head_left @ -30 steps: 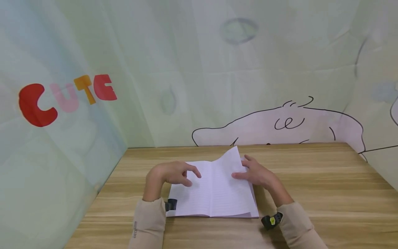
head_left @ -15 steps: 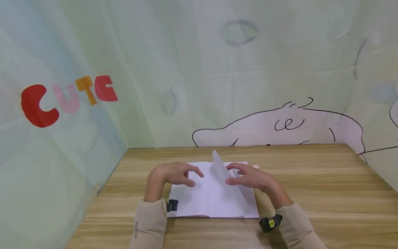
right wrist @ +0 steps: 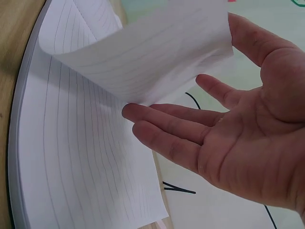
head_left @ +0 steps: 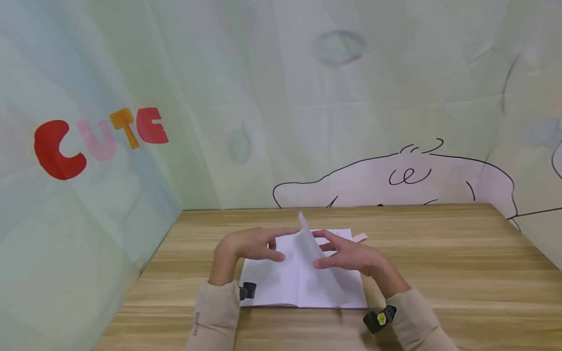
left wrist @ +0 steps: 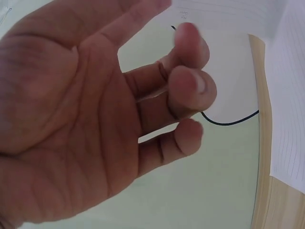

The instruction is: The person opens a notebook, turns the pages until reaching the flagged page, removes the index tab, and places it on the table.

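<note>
An open notebook (head_left: 270, 285) with white lined pages lies on the table, and one page (head_left: 313, 253) stands lifted near its middle. My right hand (head_left: 351, 253) is on the right side of this page, fingers spread and fairly straight, with fingertips against the paper. In the right wrist view the lifted page (right wrist: 143, 57) curves over and hides the tip of one digit. My left hand (head_left: 250, 243) hovers over the left half, index finger stretched to the page's upper edge; whether it touches is unclear. Its other fingers (left wrist: 190, 138) curl loosely around nothing.
A pink tab (head_left: 360, 238) sticks out at the notebook's upper right. The wood-grain table (head_left: 461, 273) extends on both sides. Behind it hangs a printed curtain (head_left: 246, 97) that also runs along the left side. Each wrist wears a small black camera (head_left: 380, 319).
The lifted page has swung from the right side to nearly upright at the middle, my right hand moving left with it. My left index finger has straightened toward the page, and the pink tab shows more.
</note>
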Tool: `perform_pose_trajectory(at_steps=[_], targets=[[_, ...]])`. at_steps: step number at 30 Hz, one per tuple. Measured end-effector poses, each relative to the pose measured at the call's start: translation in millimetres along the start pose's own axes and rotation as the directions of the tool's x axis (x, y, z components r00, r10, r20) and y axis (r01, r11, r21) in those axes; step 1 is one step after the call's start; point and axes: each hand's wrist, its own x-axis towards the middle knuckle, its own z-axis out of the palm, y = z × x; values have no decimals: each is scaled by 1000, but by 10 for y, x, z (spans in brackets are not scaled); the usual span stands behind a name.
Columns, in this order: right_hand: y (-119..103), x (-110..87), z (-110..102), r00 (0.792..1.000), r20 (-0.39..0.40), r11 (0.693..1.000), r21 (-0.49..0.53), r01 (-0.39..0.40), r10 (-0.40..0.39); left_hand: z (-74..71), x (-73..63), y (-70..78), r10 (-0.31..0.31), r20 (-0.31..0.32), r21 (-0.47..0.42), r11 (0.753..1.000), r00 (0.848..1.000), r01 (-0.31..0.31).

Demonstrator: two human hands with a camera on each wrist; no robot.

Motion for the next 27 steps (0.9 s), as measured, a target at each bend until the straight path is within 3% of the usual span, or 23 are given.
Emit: perform_pose_trajectory(at_steps=[12, 20, 27], targets=[[-29, -2, 53, 997, 72, 997, 80, -10, 5, 41, 76, 80, 93, -28, 16, 996, 995, -92], [-63, -7, 79, 990, 129, 997, 70, 43, -52, 58, 73, 90, 165, 82, -3, 986, 983, -166], [-62, 3, 115, 980, 189, 995, 90, 47, -64, 64, 85, 93, 201, 71, -27, 980, 977, -200]])
